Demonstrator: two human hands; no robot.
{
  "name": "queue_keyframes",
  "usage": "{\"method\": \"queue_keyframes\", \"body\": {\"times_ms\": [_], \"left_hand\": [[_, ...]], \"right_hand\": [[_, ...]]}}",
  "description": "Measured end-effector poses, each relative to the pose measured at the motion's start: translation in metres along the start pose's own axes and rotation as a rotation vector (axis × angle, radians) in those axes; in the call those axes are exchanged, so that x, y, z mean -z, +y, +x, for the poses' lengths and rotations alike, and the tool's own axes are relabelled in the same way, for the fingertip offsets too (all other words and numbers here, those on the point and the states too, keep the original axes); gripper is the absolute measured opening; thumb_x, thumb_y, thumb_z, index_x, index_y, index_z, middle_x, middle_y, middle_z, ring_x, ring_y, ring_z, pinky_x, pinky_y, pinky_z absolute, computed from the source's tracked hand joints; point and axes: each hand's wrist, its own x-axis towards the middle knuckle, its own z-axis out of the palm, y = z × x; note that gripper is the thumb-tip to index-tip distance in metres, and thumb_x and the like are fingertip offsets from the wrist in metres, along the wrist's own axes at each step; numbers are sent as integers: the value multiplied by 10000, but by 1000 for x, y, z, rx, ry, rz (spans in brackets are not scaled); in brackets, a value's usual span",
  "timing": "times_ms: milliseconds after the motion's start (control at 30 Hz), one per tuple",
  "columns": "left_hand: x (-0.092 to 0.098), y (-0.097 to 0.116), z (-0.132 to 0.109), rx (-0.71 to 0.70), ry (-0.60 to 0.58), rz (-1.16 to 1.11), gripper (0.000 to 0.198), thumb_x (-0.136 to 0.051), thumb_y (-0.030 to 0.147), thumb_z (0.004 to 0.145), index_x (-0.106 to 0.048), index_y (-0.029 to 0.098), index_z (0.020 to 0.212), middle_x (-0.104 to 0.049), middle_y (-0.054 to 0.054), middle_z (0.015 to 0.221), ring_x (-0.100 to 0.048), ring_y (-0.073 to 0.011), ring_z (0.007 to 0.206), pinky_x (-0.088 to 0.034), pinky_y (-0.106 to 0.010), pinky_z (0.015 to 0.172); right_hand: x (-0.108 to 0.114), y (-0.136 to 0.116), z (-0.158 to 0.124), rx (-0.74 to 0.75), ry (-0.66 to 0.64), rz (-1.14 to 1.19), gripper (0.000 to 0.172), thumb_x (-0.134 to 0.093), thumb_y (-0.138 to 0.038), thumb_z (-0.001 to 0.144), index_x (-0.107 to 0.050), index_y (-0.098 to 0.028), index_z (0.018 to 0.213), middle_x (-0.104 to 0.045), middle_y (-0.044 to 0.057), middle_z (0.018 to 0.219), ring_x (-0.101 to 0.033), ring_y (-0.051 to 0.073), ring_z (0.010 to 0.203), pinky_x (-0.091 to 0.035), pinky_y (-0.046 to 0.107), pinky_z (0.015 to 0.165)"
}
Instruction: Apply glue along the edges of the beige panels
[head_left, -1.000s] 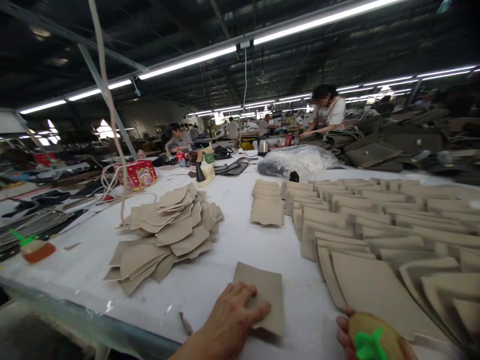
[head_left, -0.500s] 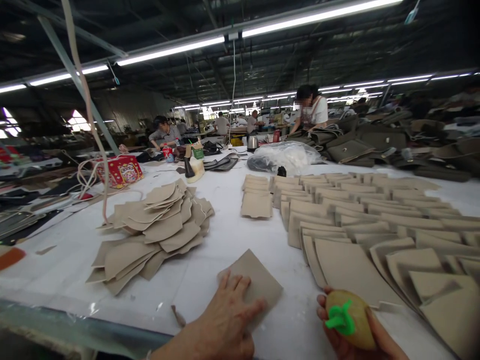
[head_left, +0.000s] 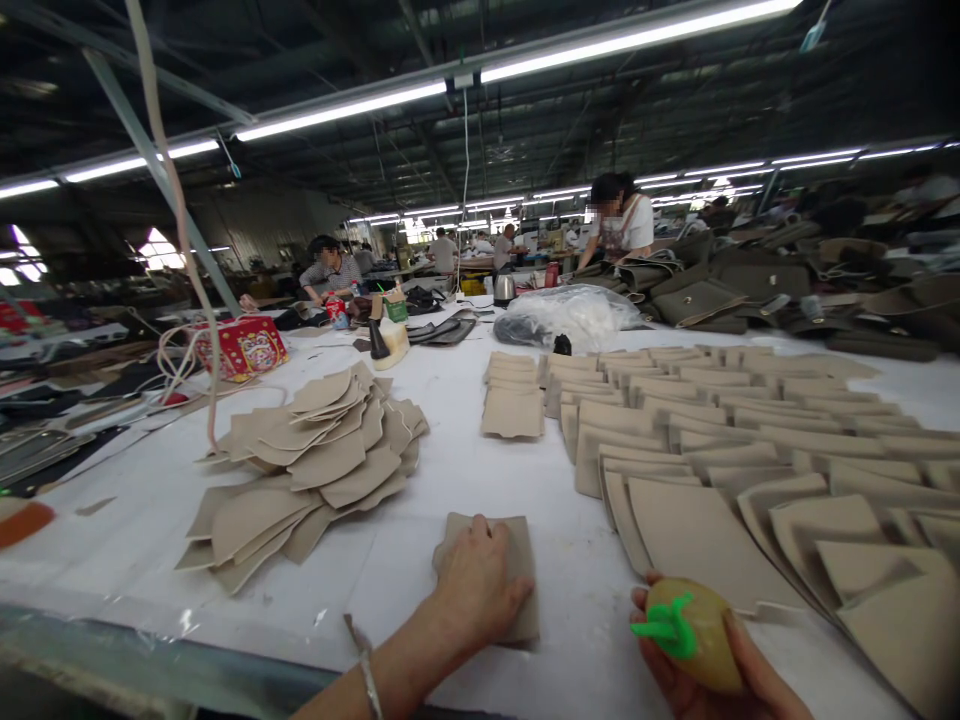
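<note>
My left hand (head_left: 474, 585) lies on a single tan, square-cut piece of leather-like sheet (head_left: 521, 550) near the table's front edge. Its fingers are bent and a little apart, pressing on the piece from above; the palm covers the middle of it. In my right hand (head_left: 750, 665), lower right, is a rounded yellowish squeeze bottle (head_left: 709, 640) with a bright green nozzle pointing left, gripped between thumb and fingers. The bottle is above the table, beside the nearest laid-out tan pieces (head_left: 697, 540).
A loose heap of tan pieces (head_left: 322, 460) is on the left. Overlapping rows of them (head_left: 637, 420) cover the right. Farther back are a plastic bag (head_left: 574, 315), a red box (head_left: 244, 348), a white container (head_left: 394, 345) and dark bags (head_left: 720, 290). A hose (head_left: 180, 215) hangs at left. People work behind.
The tan piece under my left hand has turned from a diamond angle to nearly square with the table edge. My right hand and the bottle have shifted slightly left.
</note>
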Motion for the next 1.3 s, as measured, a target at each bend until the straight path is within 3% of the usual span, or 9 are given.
{"method": "queue_keyframes", "body": {"times_ms": [100,333,467,600,767,900,1033,1167,1300], "left_hand": [[-9,14,2,44,-7,31,446,-544,361,778,-537,113,1149,-520,-180,1160,-520,-321,1050,-444,-440,867],[-7,27,10,51,-49,78,473,-577,190,669,-538,96,1131,-508,-195,1171,-521,-319,1050,-462,-430,877],[-9,24,11,43,-36,118,422,-538,123,673,-559,103,1094,-522,-194,1162,-531,-317,1042,-467,-427,867],[-7,13,7,20,-34,109,293,-511,168,721,-594,146,1001,-560,-151,1096,-558,-278,976,-462,-406,872],[-7,6,6,28,-19,150,295,-498,126,724,-606,138,998,-564,-142,1093,-543,-263,999,-451,-373,883],[-8,-2,9,-43,-29,159,301,-459,97,751,-626,138,998,-577,-141,1077,-561,-247,963,-464,-345,838],[-4,-20,12,-153,0,103,358,-403,95,788,-643,213,1025,-614,-77,962,-577,-195,846,-458,-304,794],[-4,-31,15,-217,33,42,421,-370,113,809,-646,269,1086,-610,-52,879,-576,-189,783,-450,-296,743],[-6,-32,17,-210,44,11,448,-366,139,817,-635,310,1132,-597,-50,866,-578,-202,765,-444,-310,715]], "right_hand": [[-1,1,-1,22,-26,-18,332,-767,-341,745,-718,-149,1012,-684,154,1059,-651,308,940,-574,415,769],[-3,2,-3,68,-47,-100,339,-767,-361,756,-714,-151,1018,-688,141,1047,-649,285,933,-565,388,784],[-3,5,-3,117,-45,-167,337,-784,-322,743,-708,-166,1031,-684,115,1067,-647,272,931,-560,381,802],[-6,5,-1,216,39,-237,395,-805,-335,699,-697,-173,1043,-667,97,1114,-638,283,948,-573,372,778],[-27,0,-10,299,62,-379,486,-819,-369,673,-665,-156,1083,-658,100,1111,-610,270,994,-555,318,805],[-44,-2,-15,479,28,-630,539,-789,-416,699,-599,-200,1155,-663,52,1006,-612,218,918,-534,225,756],[-52,-3,-6,710,49,-1086,536,-737,-490,721,-564,-216,1147,-635,49,960,-601,243,858,-525,261,682],[-59,0,8,855,-9,-1445,532,-687,-539,744,-519,-231,1144,-608,46,976,-597,253,849,-500,312,726],[-69,9,19,943,-82,-1600,525,-674,-545,765,-492,-253,1162,-575,47,1064,-578,263,910,-466,371,809]]}}
